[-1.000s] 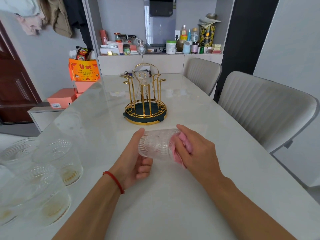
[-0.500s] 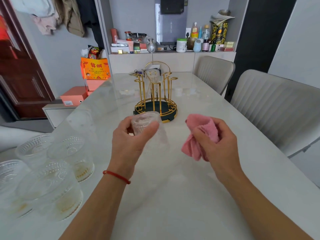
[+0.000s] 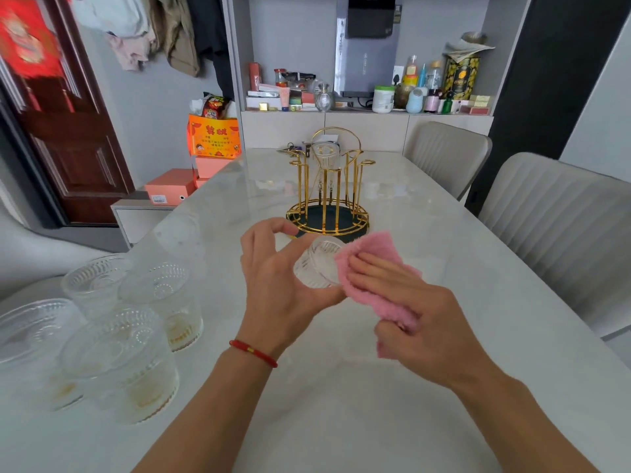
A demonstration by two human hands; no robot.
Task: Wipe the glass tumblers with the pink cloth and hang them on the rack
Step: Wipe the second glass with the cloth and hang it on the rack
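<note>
Head view: my left hand (image 3: 273,285) cradles the clear ribbed glass tumbler (image 3: 319,264) over the pale marble table (image 3: 341,404) | my right hand (image 3: 420,322) presses the fuzzy pink cloth (image 3: 375,278) against its right side | gold wire rack (image 3: 329,186) stands straight ahead, beyond the glass.

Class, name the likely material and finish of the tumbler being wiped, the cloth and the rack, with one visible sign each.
Tumbler: clear ribbed glass; you see through it.
Pink cloth: soft fuzzy fabric, perhaps microfibre; napped, folds limply.
Rack: thin metal rods, shiny gold finish; dark base, material unclear.
</note>
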